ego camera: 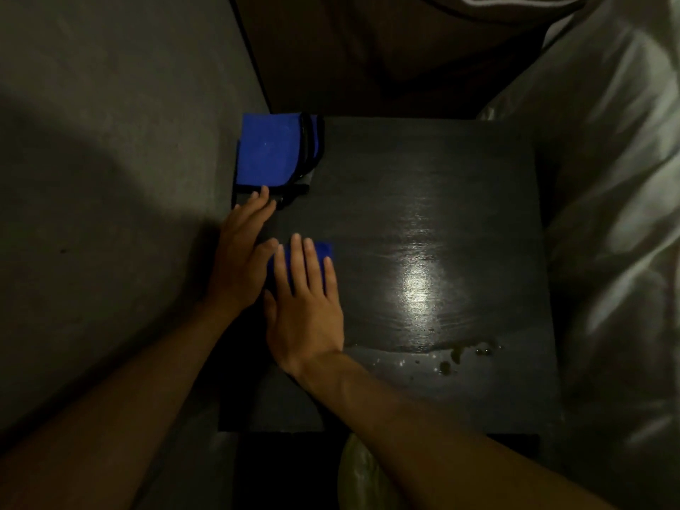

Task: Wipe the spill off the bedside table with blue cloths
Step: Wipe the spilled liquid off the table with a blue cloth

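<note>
The dark bedside table [460, 200] fills the middle of the head view. A wet spill [452, 357] with droplets lies near its front right, below a bright glare patch. A stack of folded blue cloths [270, 154] sits at the far left corner. My right hand [305, 307] lies flat, fingers spread, pressing a small folded blue cloth [325, 250] onto the table left of centre; most of that cloth is hidden under the palm. My left hand [243, 248] rests flat beside it, fingertips touching the near edge of the stack.
A grey wall [110, 178] runs along the left edge of the table. White bedding [618, 215] rises on the right. A pale crumpled object [362, 473] shows below the front edge, under my right forearm.
</note>
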`<action>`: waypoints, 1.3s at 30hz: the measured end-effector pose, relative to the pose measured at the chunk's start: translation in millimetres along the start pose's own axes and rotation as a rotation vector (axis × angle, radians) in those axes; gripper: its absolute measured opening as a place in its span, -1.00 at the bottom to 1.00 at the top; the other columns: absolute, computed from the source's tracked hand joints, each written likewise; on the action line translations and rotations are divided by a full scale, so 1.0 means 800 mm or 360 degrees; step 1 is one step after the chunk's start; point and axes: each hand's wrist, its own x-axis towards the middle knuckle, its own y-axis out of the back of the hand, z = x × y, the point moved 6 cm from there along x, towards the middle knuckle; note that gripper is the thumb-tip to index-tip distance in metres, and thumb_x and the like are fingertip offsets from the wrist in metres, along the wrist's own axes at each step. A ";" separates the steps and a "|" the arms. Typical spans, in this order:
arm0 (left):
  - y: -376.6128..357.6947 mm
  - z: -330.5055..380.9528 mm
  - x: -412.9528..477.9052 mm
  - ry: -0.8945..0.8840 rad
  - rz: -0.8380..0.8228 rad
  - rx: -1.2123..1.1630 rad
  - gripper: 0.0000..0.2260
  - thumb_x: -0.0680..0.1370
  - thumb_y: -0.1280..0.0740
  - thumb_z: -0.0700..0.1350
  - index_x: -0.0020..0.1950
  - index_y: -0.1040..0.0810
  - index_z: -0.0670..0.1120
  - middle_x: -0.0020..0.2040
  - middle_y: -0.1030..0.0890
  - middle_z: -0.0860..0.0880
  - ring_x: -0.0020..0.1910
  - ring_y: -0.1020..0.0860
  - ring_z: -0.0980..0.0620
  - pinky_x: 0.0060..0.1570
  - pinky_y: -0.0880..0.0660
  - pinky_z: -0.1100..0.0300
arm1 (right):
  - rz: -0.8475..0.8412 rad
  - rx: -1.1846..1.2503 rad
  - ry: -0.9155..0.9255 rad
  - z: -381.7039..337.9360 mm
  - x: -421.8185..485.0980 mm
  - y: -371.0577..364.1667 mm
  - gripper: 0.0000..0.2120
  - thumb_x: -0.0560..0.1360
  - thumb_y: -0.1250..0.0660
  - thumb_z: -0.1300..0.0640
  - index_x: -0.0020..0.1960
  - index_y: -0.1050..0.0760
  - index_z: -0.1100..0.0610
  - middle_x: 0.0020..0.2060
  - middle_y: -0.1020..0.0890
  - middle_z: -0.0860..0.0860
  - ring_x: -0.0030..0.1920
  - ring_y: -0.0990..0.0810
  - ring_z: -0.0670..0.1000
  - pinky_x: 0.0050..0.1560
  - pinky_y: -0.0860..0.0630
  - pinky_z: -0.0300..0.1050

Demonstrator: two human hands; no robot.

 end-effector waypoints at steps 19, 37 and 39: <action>0.000 -0.018 0.002 -0.0299 -0.0246 0.0666 -0.54 0.63 0.01 -0.05 0.53 -0.26 -0.08 0.59 -0.13 -0.10 0.56 -0.05 -0.16 0.48 -0.03 -0.12 | -0.0277 -0.0167 0.1676 -0.002 -0.010 0.009 -0.53 0.60 -0.21 0.00 0.49 -0.45 0.08 0.50 -0.43 0.14 0.54 -0.29 0.21 0.60 -0.02 0.12; -0.006 -0.025 -0.001 -0.0184 -0.0115 0.0333 -0.58 0.65 -0.05 -0.13 0.53 -0.25 0.03 0.60 -0.07 0.04 0.58 0.08 0.05 0.42 0.25 0.39 | -0.0184 -0.0175 -0.0101 -0.047 -0.008 -0.020 -0.29 0.69 0.09 -0.10 0.59 0.37 0.27 0.61 0.28 0.20 0.57 0.42 0.13 0.50 0.46 0.07; -0.005 -0.025 -0.002 -0.0195 -0.0112 0.0314 -0.58 0.65 -0.05 -0.12 0.52 -0.26 0.02 0.60 -0.07 0.04 0.57 0.08 0.06 0.46 0.19 0.29 | -0.0215 -0.0106 0.0026 -0.046 -0.010 -0.017 -0.30 0.67 0.16 -0.16 0.62 0.32 0.21 0.62 0.27 0.13 0.59 0.39 0.06 0.53 0.42 0.04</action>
